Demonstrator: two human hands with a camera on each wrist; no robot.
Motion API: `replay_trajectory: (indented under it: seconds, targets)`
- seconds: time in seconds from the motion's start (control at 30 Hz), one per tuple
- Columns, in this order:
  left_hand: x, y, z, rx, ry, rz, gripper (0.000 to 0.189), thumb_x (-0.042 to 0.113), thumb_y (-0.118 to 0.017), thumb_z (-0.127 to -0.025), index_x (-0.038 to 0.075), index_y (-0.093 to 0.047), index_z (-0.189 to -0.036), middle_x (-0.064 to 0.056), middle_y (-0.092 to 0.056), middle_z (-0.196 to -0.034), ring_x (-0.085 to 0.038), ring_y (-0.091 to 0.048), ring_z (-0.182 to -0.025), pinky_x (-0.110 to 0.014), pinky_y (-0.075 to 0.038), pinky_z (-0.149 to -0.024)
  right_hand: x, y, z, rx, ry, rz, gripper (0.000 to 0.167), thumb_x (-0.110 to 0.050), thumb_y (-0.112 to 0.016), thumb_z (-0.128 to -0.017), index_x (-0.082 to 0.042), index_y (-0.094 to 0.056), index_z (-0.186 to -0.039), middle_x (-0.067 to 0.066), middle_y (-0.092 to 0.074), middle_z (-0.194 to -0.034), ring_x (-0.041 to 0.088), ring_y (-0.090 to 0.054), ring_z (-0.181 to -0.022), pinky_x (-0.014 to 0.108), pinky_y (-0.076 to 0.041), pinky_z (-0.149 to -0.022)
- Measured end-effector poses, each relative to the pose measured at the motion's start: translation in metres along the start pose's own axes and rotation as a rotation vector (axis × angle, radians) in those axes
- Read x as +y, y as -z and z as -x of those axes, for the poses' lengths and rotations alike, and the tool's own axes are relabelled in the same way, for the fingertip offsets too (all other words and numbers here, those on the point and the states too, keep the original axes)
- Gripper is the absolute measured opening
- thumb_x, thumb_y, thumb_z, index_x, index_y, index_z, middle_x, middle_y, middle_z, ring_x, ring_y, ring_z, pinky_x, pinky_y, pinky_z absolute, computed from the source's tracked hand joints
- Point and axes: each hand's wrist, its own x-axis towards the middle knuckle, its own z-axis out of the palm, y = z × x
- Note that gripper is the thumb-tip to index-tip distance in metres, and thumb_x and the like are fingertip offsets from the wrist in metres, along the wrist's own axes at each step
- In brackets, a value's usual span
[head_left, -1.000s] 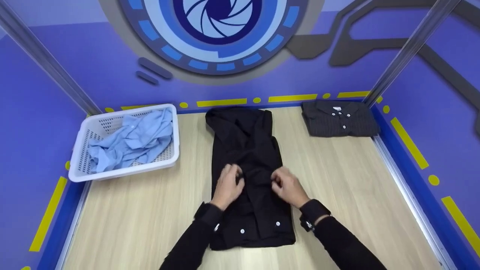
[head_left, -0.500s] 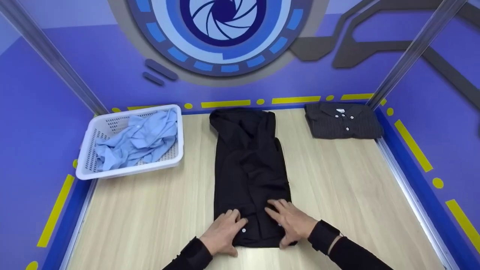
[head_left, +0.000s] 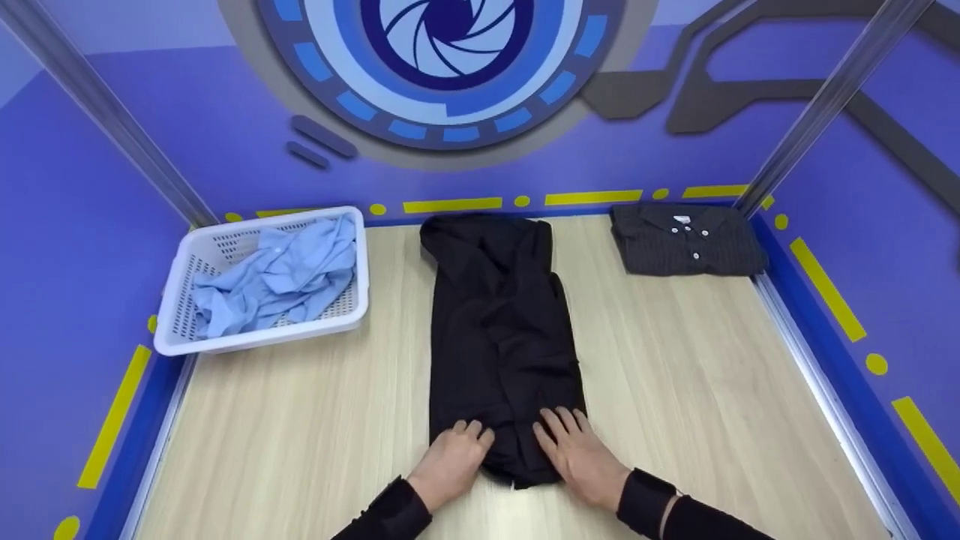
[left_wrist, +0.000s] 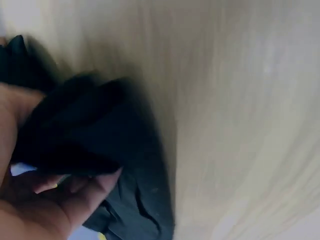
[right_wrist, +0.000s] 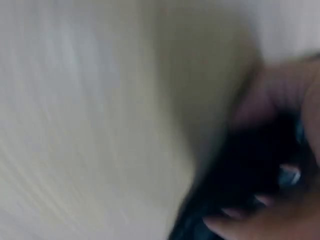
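A long, narrow folded black shirt (head_left: 491, 322) lies on the wooden tabletop, its far end near the back wall. At its near end, my left hand (head_left: 454, 461) grips the left corner and my right hand (head_left: 585, 457) grips the right corner. The left wrist view shows the cloth (left_wrist: 90, 125) raised off the table, between the thumb and fingers of the left hand (left_wrist: 55, 205). Blurred in the right wrist view, dark cloth (right_wrist: 250, 160) sits between the thumb and fingers of the right hand (right_wrist: 270, 220). The shirt's near buttons are hidden in the head view.
A white plastic basket (head_left: 262, 341) holding a crumpled light blue shirt (head_left: 285, 274) stands at the back left. At the back right lies a folded dark grey shirt (head_left: 688, 244) with white buttons. Blue walls (head_left: 480, 176) border the table (head_left: 697, 390) at the back and sides.
Both hands came from the middle of the black shirt to its near end and took hold of the corners. That edge is now lifted and its white buttons have gone out of sight.
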Motion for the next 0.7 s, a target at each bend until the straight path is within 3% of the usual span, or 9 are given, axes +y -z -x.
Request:
replay_trajectory:
  seconds: [0.1, 0.2, 0.3, 0.5, 0.6, 0.7]
  targets:
    - [-0.009, 0.003, 0.001, 0.033, 0.042, 0.186, 0.033, 0.000, -0.074, -0.081, 0.006, -0.071, -0.113, -0.008, -0.071, -0.097, -0.022, -0.069, -0.085, -0.029, -0.058, -0.073, 0.004, -0.006, 0.001, 0.156, 0.013, -0.049, 0.059, -0.013, -0.078, -0.083, -0.003, -0.059, -0.138, 0.018, -0.057, -0.135, 0.034, -0.057, -0.123, 0.049, -0.051, -0.101]
    - [-0.019, 0.008, 0.003, 0.010, 0.071, 0.390, 0.033, -0.005, -0.067, -0.083, 0.004, -0.069, -0.114, -0.010, -0.074, -0.100, -0.024, -0.072, -0.091, -0.032, -0.059, -0.080, 0.014, -0.004, 0.000, 0.274, 0.051, -0.184, 0.046, -0.002, -0.076, -0.078, -0.002, -0.067, -0.123, 0.013, -0.067, -0.115, 0.028, -0.066, -0.105, 0.044, -0.057, -0.090]
    - [-0.024, 0.014, 0.007, -0.067, 0.067, 0.484, 0.037, -0.004, -0.069, -0.083, 0.009, -0.069, -0.118, -0.006, -0.073, -0.108, -0.022, -0.071, -0.101, -0.032, -0.058, -0.087, 0.026, 0.006, -0.003, 0.278, 0.084, -0.336, 0.039, 0.004, -0.077, -0.072, -0.004, -0.068, -0.109, 0.008, -0.068, -0.100, 0.022, -0.067, -0.091, 0.038, -0.059, -0.080]
    - [-0.025, 0.020, 0.015, -0.212, -0.003, 0.543, 0.053, -0.007, -0.072, -0.077, 0.014, -0.070, -0.125, 0.001, -0.069, -0.116, -0.015, -0.066, -0.107, -0.027, -0.055, -0.092, 0.044, 0.024, -0.004, 0.111, 0.107, -0.629, 0.036, 0.011, -0.070, -0.074, -0.006, -0.068, -0.105, 0.005, -0.070, -0.101, 0.016, -0.068, -0.093, 0.034, -0.059, -0.079]
    - [-0.031, 0.021, 0.013, -0.237, 0.069, 0.670, 0.048, -0.008, -0.066, -0.084, 0.010, -0.069, -0.128, -0.004, -0.072, -0.122, -0.015, -0.068, -0.104, -0.029, -0.056, -0.091, 0.052, 0.025, -0.006, 0.084, 0.025, -0.791, 0.036, 0.011, -0.064, -0.078, -0.006, -0.068, -0.109, 0.007, -0.072, -0.104, 0.014, -0.066, -0.088, 0.034, -0.058, -0.078]
    - [-0.042, 0.020, 0.006, -0.207, 0.198, 0.801, 0.040, -0.004, -0.065, -0.091, 0.006, -0.068, -0.129, -0.012, -0.071, -0.126, -0.024, -0.069, -0.109, -0.038, -0.056, -0.096, 0.060, 0.019, -0.010, 0.170, -0.103, -0.906, 0.033, 0.008, -0.064, -0.083, -0.004, -0.068, -0.113, 0.010, -0.073, -0.108, 0.013, -0.064, -0.088, 0.036, -0.057, -0.081]
